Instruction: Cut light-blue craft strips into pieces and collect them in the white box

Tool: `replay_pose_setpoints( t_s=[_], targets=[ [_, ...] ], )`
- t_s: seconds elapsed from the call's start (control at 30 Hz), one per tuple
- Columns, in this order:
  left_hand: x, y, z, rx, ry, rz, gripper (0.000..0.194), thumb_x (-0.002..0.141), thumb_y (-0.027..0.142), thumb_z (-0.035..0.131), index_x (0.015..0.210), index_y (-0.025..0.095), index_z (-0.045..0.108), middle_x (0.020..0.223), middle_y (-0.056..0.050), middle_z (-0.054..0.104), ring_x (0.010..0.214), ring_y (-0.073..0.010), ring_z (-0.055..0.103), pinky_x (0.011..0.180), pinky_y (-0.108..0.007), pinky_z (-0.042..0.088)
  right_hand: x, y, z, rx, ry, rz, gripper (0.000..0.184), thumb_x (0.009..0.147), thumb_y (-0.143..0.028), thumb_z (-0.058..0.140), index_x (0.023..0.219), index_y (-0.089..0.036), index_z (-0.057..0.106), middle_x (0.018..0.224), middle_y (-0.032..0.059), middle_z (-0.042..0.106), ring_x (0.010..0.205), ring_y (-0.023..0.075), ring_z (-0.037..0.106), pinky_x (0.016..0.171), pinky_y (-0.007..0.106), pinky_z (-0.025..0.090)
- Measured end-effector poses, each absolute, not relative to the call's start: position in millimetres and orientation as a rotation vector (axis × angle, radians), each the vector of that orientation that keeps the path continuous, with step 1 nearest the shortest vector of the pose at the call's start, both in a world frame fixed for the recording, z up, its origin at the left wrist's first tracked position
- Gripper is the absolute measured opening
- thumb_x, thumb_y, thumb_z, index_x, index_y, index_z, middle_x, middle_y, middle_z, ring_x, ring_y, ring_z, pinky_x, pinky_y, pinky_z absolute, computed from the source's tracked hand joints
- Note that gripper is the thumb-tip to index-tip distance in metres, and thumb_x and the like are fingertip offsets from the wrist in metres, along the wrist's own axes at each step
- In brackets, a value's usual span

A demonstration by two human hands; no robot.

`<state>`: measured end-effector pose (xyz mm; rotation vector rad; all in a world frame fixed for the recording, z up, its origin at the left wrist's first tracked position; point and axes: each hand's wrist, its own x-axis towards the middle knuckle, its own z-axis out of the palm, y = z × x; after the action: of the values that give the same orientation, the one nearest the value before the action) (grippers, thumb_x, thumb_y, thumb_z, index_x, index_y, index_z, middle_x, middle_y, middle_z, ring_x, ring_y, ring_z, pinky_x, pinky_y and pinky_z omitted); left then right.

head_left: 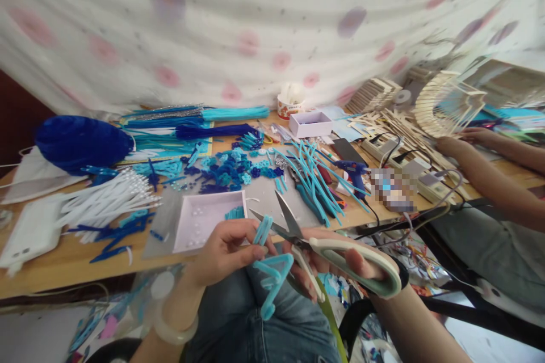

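Turquoise pipe cleaner (281,279), already bent, is pinched in the left grip (230,247); scissors (298,242) are clasped by the right grip (328,266), not yet closed.

A smooth, rounded, milky-white bangle (175,335) rings the left wrist (192,282). The right wrist (388,294) wears a black band (402,273), partly hidden and perhaps elastic. Both forearms (415,323) are bare; the jeans (223,320) are blue denim, slightly faded, with visible seams.
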<state>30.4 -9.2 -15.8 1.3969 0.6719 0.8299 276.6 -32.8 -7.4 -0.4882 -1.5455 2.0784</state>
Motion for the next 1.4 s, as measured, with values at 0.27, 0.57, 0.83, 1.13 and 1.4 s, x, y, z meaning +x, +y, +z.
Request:
replay_pose_setpoints(
  t_s=[0.27,0.57,0.83,1.13,1.4],
  targets=[
    [24,4,-16,1.688,0.438,0.751,0.028,0.087,0.042,0.070,0.084,0.015,0.079,0.081,-0.010,0.078,0.076,-0.0220,0.071,0.072,-0.030,0.052,281,-32,-14,-0.439,-1.501,2.115,0.067,0.082,-0.073,0.062,0.115,-0.014,0.062,0.081,0.0036,0.061,0.062,0.0129,0.056,0.058,0.024,0.052],
    [20,4,-18,1.678,0.445,0.837,0.032,0.089,0.044,0.068,0.078,0.017,0.080,0.073,-0.008,0.077,0.067,-0.0179,0.068,0.067,-0.026,0.051,277,-37,-17,-0.585,-1.439,2.130,0.066,0.080,-0.073,0.064,0.108,-0.014,0.066,0.071,0.0001,0.059,0.051,0.0075,0.052,0.042,0.014,0.044],
    [21,5,-20,1.651,0.442,0.836,0.040,0.089,0.049,0.065,0.075,0.015,0.080,0.069,-0.009,0.075,0.066,-0.0193,0.067,0.066,-0.027,0.050,269,-41,-12,-0.673,-1.339,2.123,0.057,0.081,-0.066,0.069,0.101,-0.013,0.067,0.065,-0.0005,0.059,0.046,0.0053,0.052,0.039,0.011,0.045],
    [23,6,-22,1.647,0.446,0.876,0.036,0.089,0.046,0.067,0.076,0.015,0.080,0.069,-0.009,0.075,0.067,-0.0192,0.068,0.066,-0.026,0.051,265,-41,-17,-0.707,-1.282,2.139,0.050,0.080,-0.060,0.073,0.094,-0.012,0.067,0.061,-0.0016,0.059,0.042,0.0043,0.050,0.036,0.010,0.042],
    [23,7,-26,1.657,0.455,0.881,0.035,0.089,0.044,0.067,0.074,0.014,0.080,0.068,-0.009,0.074,0.066,-0.0188,0.068,0.065,-0.025,0.051,266,-42,-24,-0.659,-1.243,2.134,0.049,0.081,-0.057,0.074,0.097,-0.011,0.067,0.060,-0.0020,0.059,0.039,0.0039,0.048,0.034,0.010,0.040]
  ],
)
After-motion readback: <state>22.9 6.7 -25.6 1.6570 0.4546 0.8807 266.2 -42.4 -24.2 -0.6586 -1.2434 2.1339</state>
